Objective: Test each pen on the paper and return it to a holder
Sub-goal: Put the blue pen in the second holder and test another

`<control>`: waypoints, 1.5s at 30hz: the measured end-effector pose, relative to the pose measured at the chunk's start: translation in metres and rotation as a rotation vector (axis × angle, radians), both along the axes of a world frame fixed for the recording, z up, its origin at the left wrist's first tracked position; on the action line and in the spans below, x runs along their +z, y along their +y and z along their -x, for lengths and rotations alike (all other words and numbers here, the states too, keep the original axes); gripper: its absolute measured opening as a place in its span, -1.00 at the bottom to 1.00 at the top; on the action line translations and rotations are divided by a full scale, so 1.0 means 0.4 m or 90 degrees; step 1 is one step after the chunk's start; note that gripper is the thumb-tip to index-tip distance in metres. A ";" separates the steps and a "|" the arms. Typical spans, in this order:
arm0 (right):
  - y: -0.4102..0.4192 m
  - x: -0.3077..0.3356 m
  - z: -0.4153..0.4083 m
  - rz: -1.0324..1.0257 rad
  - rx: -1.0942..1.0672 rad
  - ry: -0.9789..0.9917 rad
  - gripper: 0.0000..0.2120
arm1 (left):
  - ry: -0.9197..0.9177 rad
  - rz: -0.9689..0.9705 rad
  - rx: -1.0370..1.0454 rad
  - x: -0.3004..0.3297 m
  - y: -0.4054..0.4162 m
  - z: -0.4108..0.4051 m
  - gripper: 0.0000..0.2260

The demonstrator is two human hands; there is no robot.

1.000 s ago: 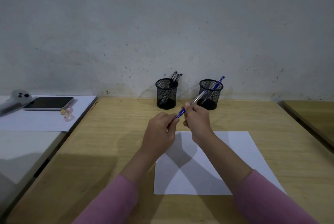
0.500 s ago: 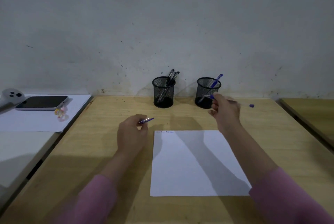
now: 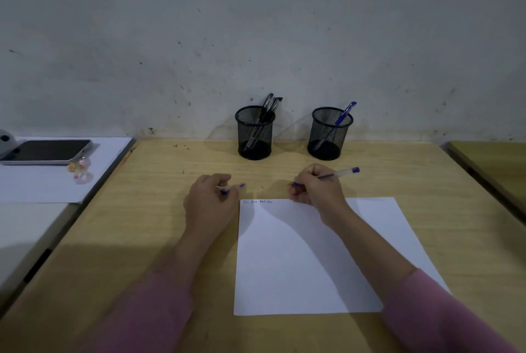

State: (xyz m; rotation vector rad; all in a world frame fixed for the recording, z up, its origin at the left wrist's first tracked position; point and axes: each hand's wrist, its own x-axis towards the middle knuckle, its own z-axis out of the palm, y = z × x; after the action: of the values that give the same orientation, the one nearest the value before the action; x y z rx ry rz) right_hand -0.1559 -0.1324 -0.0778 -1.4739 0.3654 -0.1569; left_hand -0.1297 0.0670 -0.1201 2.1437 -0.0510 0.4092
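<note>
Holding the pen (image 3: 330,175) in the right hand (image 3: 316,189), grip closed around the barrel close to the writing tip, blue tail end angling up and to the right. Hovering or resting at the far edge of the paper (image 3: 307,261), just right of a few faint scribbles; impossible to tell whether the tip is touching. Pinching the blue cap (image 3: 232,188) in the left hand (image 3: 209,200), grip shut on it, just left of the paper's far left corner on the worktop (image 3: 159,210).

Judging the pen as light, stiff and smooth plastic, likely to roll if let go flat; gripping low near the tip for writing, shifting to mid-barrel for dropping into a holder. Judging the cap as tiny and easy to fumble.

Standing at the far side against the wall: left holder (image 3: 254,132) carrying dark pens, right holder (image 3: 330,133) carrying one blue pen.
</note>
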 end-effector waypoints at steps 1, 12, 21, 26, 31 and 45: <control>0.006 -0.005 -0.004 -0.001 0.016 0.003 -0.76 | -0.006 0.008 -0.034 0.003 -0.002 0.015 -0.81; 0.042 -0.059 -0.014 0.102 -0.018 -0.061 -0.61 | 0.022 -0.207 -0.127 0.010 -0.008 0.061 -0.51; 0.053 -0.074 -0.013 0.160 -0.014 -0.105 -0.74 | 0.031 -0.200 -0.121 0.012 -0.011 0.059 -0.55; 0.052 -0.074 -0.015 0.153 -0.011 -0.108 -0.76 | 0.046 -0.192 -0.117 0.016 -0.014 0.061 -0.55; 0.049 -0.078 -0.019 0.158 0.001 -0.104 -0.68 | 0.054 -0.192 -0.113 0.018 -0.016 0.062 -0.55; 0.049 -0.075 -0.019 0.159 -0.012 -0.097 -0.67 | 0.048 -0.151 -0.106 0.006 -0.012 0.057 -0.48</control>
State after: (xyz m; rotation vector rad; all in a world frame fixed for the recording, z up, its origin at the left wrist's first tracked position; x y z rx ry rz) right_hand -0.1483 -0.1127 -0.1080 -1.6932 0.2428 -0.3381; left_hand -0.1523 0.0621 -0.1179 2.3651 -0.2449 0.2343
